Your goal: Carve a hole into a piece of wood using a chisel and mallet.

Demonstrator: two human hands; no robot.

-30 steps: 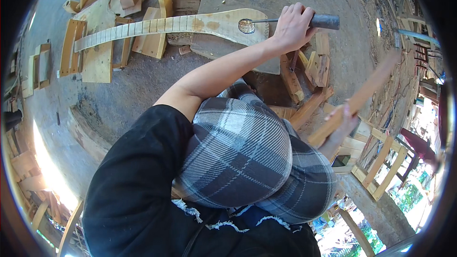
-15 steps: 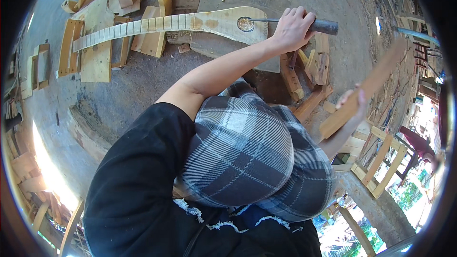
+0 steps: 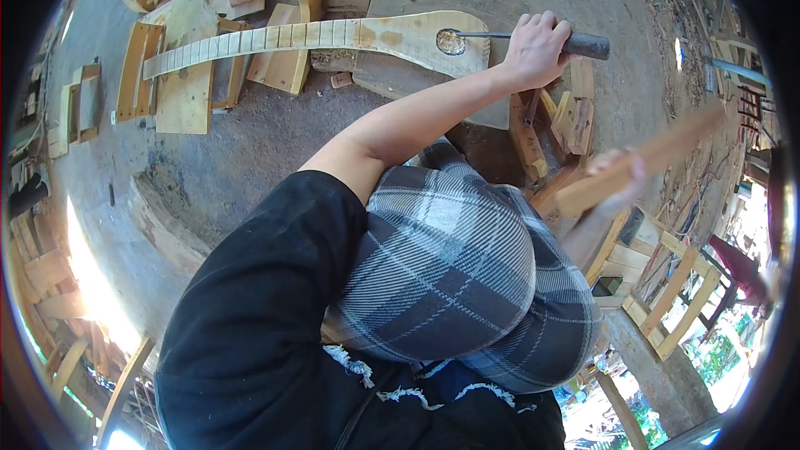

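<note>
Chisel point(image 3: 533, 37) is gripped shut in the left hand point(image 3: 533, 50), tip in the board point(image 3: 392, 33) hollow. A wooden stick point(image 3: 642, 162) is clenched in the blurred right hand point(image 3: 617, 179). A mistimed blow could strike knuckles or split the board.

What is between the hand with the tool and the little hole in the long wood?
In the head view, only the tool's thin metal rod spans from the left hand to the hole in the long board.
</note>
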